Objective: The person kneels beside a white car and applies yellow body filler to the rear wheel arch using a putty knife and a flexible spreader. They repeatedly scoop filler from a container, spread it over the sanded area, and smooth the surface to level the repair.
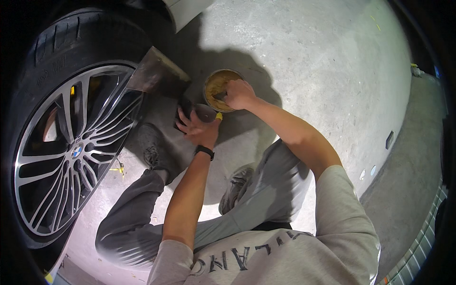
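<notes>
My right hand [240, 94] is closed at a round tin [213, 80] of yellowish paste, on a dark tool [220, 95] dipping into it, its shape mostly hidden. Just left of the tin, my left hand [197, 127] grips a dark object with a grey round top [204, 112], its fingers curled around it; I cannot make out what it is. Something small and yellow [219, 116] shows at the left thumb. A brownish flat panel [154, 73] lies between the wheel and the tin, above my left hand.
A car wheel [71, 57] with a black tyre and spoked rim fills the left side, below pale bodywork [187, 9]. My crossed legs and shoes are on the concrete floor [337, 66]. A darker strip and a ribbed edge [427, 228] run along the right, with small scattered objects.
</notes>
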`<state>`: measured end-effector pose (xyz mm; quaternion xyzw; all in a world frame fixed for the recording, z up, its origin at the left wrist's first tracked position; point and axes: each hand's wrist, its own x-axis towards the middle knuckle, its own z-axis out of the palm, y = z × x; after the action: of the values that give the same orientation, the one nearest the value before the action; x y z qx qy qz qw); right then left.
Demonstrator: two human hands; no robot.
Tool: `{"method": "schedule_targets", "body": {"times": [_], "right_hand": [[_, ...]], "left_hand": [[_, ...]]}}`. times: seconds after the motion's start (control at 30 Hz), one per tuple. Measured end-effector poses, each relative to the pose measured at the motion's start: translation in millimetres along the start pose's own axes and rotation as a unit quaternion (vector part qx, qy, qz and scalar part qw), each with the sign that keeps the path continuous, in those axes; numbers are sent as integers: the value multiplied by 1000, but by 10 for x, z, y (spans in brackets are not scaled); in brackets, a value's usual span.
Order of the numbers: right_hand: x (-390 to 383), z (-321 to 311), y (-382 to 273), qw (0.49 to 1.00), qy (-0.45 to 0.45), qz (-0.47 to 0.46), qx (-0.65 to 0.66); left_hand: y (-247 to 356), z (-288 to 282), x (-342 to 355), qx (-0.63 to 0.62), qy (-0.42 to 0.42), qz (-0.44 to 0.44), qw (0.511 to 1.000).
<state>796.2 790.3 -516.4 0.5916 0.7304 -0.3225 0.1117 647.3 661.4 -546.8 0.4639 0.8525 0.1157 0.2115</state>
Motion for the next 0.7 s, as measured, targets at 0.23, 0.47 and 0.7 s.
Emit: {"method": "schedule_targets", "body": {"times": [0.23, 0.47, 0.7], "right_hand": [[56, -92, 285, 993, 46, 41, 98], [-79, -253, 380, 988, 113, 40, 92], [-86, 115, 90, 997, 29, -39, -65]], "left_hand": [[46, -45, -10, 18, 0, 2, 1000], [17, -110, 1, 6, -12, 9, 1000], [69, -92, 55, 8, -18, -13, 1000]]}}
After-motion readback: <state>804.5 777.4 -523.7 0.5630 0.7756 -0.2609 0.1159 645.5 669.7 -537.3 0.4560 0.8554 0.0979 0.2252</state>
